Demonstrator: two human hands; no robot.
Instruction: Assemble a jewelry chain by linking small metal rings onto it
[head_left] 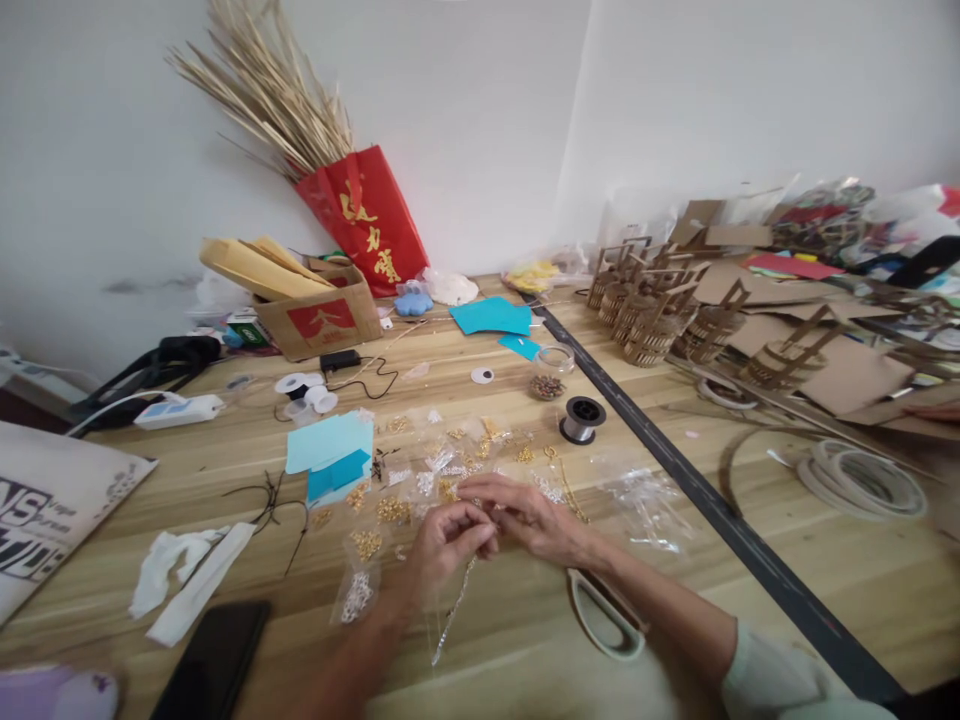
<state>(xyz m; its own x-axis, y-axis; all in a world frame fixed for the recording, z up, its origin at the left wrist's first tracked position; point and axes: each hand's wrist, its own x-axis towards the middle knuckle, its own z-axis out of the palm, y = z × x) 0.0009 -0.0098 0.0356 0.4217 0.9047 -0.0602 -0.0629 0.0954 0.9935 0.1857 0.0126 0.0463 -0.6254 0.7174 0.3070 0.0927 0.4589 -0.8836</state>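
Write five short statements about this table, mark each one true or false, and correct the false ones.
1. The left hand and right hand are close together. True.
2. A thin chain trails below the left hand. True.
3. The black spool is in the right hand. False: it stands on the table.
4. The dark phone lies left of the left hand. True.
5. The red bag is empty. False: dry stalks stick out of its top.

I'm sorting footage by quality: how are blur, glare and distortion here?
Head view: the left forearm blurs toward the bottom edge; head view: clear plastic shows bright glints; head view: the white bag seems stretched at the left edge.
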